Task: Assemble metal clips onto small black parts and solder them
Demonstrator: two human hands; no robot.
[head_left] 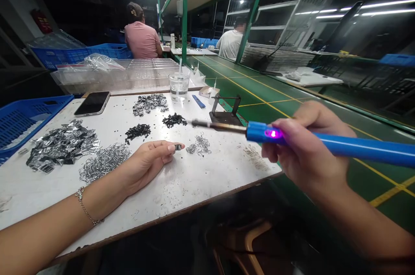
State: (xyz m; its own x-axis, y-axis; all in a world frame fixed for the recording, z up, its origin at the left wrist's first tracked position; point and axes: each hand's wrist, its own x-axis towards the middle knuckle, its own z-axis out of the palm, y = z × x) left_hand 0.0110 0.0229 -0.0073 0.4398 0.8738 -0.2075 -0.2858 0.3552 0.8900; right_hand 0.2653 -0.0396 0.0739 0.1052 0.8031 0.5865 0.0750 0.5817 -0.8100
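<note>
Between the thumb and fingers of my left hand (152,160) is a small dark metal part (177,147), held just above the white tabletop (181,180). My right hand (308,149) is closed round a blue electric tool (333,143) with a lit purple light; its long metal tip (223,126) points left, over the table. Below the tip lies a small pile of wire clips (201,145). Two piles of black pieces (174,120) sit behind my left hand. Left of it are a heap of wire pieces (103,160) and a bigger heap of shiny metal parts (61,145).
A phone (92,103), a glass of water (178,87), another pile of metal parts (150,104) and a dark metal stand (224,115) are at the back. A blue basket (48,104) stands left. Two people (142,39) sit farther off. A stool (253,240) is below the table edge.
</note>
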